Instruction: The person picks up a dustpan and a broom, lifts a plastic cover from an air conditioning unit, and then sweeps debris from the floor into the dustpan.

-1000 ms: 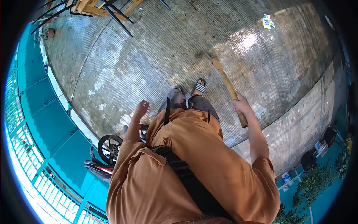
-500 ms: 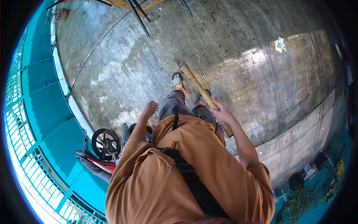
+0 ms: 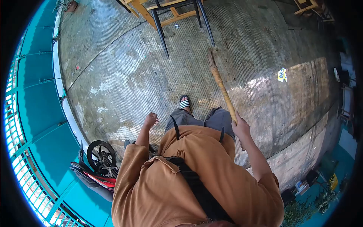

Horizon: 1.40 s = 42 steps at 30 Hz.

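Observation:
My right hand point(image 3: 242, 128) is wrapped around a long stick point(image 3: 223, 90) with a yellowish, wrapped shaft. Its far end is brown and frayed, pointing forward over the floor, and the near end passes under my hand beside my right hip. My left hand point(image 3: 151, 119) hangs by my left side with its fingers loosely bent and a little apart. Nothing shows in it. Beneath me a striped sandal point(image 3: 184, 104) is on my left foot, while my right foot is hidden.
A wooden chair with dark metal legs point(image 3: 160, 34) stands ahead on the ribbed concrete floor point(image 3: 128, 75). A yellow-and-white wrapper point(image 3: 282, 75) lies to the right. On the left are a motorcycle point(image 3: 100, 162) and a teal gate point(image 3: 41, 109). Plants point(image 3: 298, 208) stand at lower right.
The chair now appears nearer and lower in view. The stick's frayed end has swung to the right, and my right hand has moved outward. My left hand has dropped slightly lower in view.

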### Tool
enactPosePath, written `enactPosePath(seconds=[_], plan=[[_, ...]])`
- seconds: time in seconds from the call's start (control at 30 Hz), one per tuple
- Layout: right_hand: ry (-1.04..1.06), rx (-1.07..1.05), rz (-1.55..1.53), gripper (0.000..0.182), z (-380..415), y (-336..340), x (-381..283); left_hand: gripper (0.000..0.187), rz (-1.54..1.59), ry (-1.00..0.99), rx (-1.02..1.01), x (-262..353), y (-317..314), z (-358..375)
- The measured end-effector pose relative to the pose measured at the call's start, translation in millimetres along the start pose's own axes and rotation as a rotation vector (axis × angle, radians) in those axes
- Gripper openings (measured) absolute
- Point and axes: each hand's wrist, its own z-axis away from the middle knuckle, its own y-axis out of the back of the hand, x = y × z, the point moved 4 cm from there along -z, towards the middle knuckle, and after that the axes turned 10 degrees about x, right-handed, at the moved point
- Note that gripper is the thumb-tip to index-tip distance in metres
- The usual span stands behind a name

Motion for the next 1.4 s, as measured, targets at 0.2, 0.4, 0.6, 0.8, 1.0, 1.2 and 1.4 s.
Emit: enactPosePath(seconds=[0.2, 0.4, 0.6, 0.8, 1.0, 1.2, 1.4], plan=[[0.178, 0.068, -0.069, 0.056, -140, -64, -125, 0.027, 0.115, 0.095, 0.123, -5, 21, 15], [0.186, 0.051, -0.017, 0.051, -299, -79, -214, 0.027, 0.316, 0.212, 0.248, -32, -3, 81], [0.184, -0.149, 0.047, 0.055, -354, -103, -228, 0.028, 0.184, 0.385, 0.226, -46, -58, 133], [0.028, -0.18, -0.075, 0.061, -334, -113, -161, 0.027, 0.124, 0.247, 0.145, -1, -74, 110], [0.109, -0.086, -0.083, 0.063, -202, -76, -97, 0.027, 0.273, 0.111, 0.142, 26, -58, 65], [0.171, -0.091, -0.022, 0.063, -187, -92, -78, 0.029, 0.181, 0.091, 0.105, 7, -47, 56], [0.012, -0.245, 0.227, 0.057, -223, -76, 6, 0.031, 0.114, 0.206, 0.145, -28, -44, 66]])
